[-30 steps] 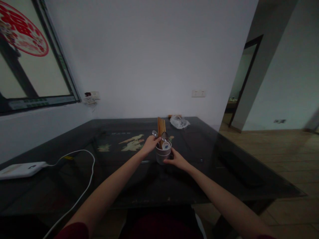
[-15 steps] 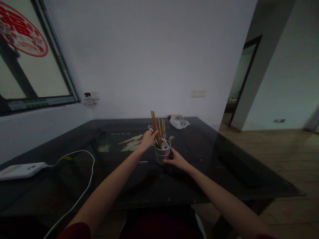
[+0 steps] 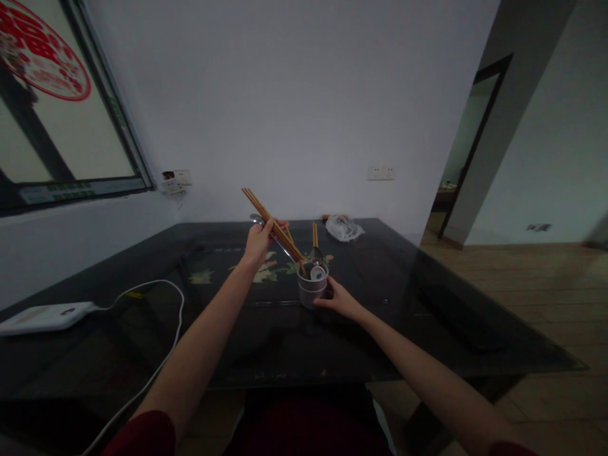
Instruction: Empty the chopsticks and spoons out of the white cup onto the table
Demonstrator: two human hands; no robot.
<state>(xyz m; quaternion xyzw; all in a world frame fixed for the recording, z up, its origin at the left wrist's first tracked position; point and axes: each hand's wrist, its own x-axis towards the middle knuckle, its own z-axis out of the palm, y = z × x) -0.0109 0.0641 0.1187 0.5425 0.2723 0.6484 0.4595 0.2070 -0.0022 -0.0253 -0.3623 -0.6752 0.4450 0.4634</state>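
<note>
My left hand (image 3: pixel 259 244) is closed around a bundle of wooden chopsticks (image 3: pixel 256 202) and a metal spoon (image 3: pixel 257 219). The bundle leans far to the left, its lower ends at the mouth of a light-coloured cup (image 3: pixel 311 293); whether they are still inside I cannot tell. My right hand (image 3: pixel 339 300) grips the cup's right side, fingers partly hidden behind it. Upright in the cup stand more chopsticks (image 3: pixel 315 234), a metal spoon (image 3: pixel 316 254) and a white spoon with a blue mark (image 3: pixel 318 273).
A dark glossy table (image 3: pixel 380 342) with a leaf pattern bears everything. At left lies a white power bank (image 3: pixel 47 318) with a white cable (image 3: pixel 182 310) running over the front edge. A crumpled clear plastic bag (image 3: pixel 342 228) lies at the back, near the wall.
My left hand has moved up and left, pulling the chopsticks and spoon partly upward and tilting them left. My right hand keeps its hold on the cup.
</note>
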